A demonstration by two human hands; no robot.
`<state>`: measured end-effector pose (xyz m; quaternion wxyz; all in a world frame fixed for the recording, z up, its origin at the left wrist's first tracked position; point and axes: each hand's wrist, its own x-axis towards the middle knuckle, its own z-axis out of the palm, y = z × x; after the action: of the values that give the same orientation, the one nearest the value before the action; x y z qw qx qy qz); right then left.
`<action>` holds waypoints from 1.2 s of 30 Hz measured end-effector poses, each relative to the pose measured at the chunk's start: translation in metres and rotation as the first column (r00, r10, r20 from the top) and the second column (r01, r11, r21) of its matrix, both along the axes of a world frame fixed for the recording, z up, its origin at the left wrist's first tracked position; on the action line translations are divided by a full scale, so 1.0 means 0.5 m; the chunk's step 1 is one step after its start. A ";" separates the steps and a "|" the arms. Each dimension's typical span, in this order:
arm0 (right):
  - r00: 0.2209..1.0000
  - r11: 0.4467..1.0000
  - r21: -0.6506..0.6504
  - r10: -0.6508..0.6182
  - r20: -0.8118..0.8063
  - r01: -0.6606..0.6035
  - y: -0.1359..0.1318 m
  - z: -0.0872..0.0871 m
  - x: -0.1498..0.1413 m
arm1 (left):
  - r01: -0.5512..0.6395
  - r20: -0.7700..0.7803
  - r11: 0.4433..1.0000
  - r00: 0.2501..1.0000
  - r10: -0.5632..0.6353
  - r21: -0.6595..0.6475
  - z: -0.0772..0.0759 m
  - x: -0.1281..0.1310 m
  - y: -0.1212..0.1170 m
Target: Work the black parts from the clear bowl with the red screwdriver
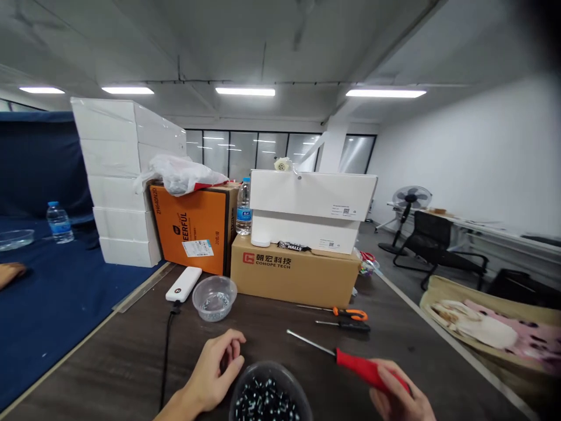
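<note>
The right hand (394, 392) grip closes on a red-handled steel screwdriver (362, 368) at four o'clock; the left hand (210, 368) grip, loosely curled and empty, sits beside a round black bowl (267, 365) at six o'clock.

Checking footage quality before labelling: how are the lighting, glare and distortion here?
In the head view, the ceiling lights are bright and glare on the window panes; the wide lens bends the table edge; a dark blur covers the top right corner; the screwdriver in the right hand looks fairly sharp; the bowl is cut off below.
</note>
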<state>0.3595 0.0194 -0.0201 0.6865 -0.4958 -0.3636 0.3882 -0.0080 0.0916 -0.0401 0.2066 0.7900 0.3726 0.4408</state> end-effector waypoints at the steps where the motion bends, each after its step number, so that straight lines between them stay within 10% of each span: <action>1: 0.999 1.000 -0.001 0.021 -0.046 -0.021 0.000 -0.001 0.002 | 0.015 0.012 1.000 1.000 -0.015 -0.006 0.001 -0.003 0.000; 36: 0.917 0.944 -0.052 0.303 -0.259 -0.326 -0.014 -0.019 0.044 | -0.165 0.341 0.980 0.920 0.193 -0.111 0.005 -0.084 0.030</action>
<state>0.3813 0.0124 -0.0296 0.6310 -0.4102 -0.3312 0.5690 -0.0502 0.1065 -0.0376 0.2600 0.6527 0.4179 0.5760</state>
